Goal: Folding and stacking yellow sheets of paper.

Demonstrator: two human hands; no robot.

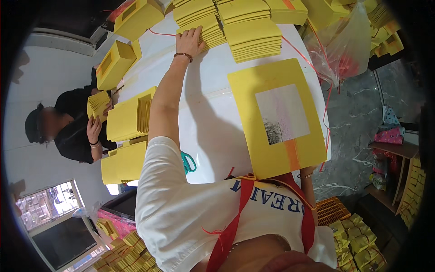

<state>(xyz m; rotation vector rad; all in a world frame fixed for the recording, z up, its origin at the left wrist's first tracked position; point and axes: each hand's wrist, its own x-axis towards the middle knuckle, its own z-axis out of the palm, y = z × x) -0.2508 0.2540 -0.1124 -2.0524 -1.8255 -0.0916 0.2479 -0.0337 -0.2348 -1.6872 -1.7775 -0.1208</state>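
Observation:
My left hand (189, 40) reaches far across the white table (213, 90) and lies flat, fingers spread, on the edge of a stack of yellow sheets (206, 27); a dark bracelet circles its wrist. More stacks of yellow sheets (253, 34) stand beside it. A large yellow card (276, 118) with a pale square patch hovers over the table's near right edge. My right hand (309, 174) is mostly hidden under that card's lower corner and holds it; only the wrist with a thin bangle shows.
A person in black (68, 131) sits at the left holding a bundle of yellow sheets (97, 104). Yellow boxes (115, 63) line the left edge. Teal scissors (188, 162) lie near me. A plastic bag (344, 45) and an orange crate (331, 209) are on the right.

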